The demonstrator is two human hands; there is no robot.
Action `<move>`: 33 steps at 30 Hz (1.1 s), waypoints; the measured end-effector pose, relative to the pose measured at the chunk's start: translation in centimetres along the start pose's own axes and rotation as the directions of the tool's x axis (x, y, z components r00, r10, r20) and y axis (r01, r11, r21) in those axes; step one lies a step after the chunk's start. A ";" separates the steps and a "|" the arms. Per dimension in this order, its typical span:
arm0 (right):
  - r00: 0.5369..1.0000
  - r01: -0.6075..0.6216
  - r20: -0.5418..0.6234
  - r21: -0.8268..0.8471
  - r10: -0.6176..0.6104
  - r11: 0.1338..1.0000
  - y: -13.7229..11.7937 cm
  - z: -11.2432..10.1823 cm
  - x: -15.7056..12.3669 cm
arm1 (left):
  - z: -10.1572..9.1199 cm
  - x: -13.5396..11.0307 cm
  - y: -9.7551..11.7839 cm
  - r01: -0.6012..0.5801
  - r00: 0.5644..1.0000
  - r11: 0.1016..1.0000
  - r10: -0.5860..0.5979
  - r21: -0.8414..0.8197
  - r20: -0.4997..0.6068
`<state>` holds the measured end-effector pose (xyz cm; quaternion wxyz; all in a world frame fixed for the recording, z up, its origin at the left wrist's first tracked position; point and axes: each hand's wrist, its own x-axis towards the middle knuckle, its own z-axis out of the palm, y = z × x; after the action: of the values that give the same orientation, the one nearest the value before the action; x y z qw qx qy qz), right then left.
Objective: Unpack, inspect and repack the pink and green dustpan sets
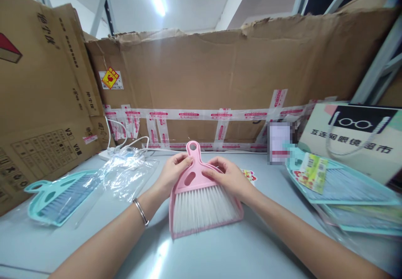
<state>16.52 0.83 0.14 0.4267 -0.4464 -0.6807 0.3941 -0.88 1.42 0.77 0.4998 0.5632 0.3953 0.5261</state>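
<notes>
A pink mini brush with white bristles nested in a pink dustpan (201, 203) stands tilted on the grey table in front of me. My left hand (172, 172) pinches the left side of the pink handle near its hanging hole. My right hand (226, 177) grips the right shoulder of the brush, fingers curled over it. A metal bangle sits on my left wrist.
A teal brush-and-pan set (59, 195) lies at left beside crumpled clear plastic bags (128, 172). More bagged teal sets (339, 182) are stacked at right, below a paper shopping bag (354, 138). Taped cardboard walls (220, 82) enclose the back and left. A white power strip lies at back left.
</notes>
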 end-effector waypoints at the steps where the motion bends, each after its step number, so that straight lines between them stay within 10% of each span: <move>1: 0.999 -0.019 0.030 0.044 0.018 0.999 -0.1 0.0 0.1 | 0.1 -0.1 0.0 -0.004 1.000 1.000 0.004 0.014 0.013; 33: 0.995 -0.001 -0.102 0.057 0.007 0.998 0.5 -1.5 1.2 | 0.1 0.2 -0.3 0.124 0.992 0.981 -0.122 -0.149 0.022</move>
<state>17.81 2.32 0.46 0.4729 -0.4550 -0.6457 0.3905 -0.70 1.61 0.51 0.5748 0.5018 0.3856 0.5189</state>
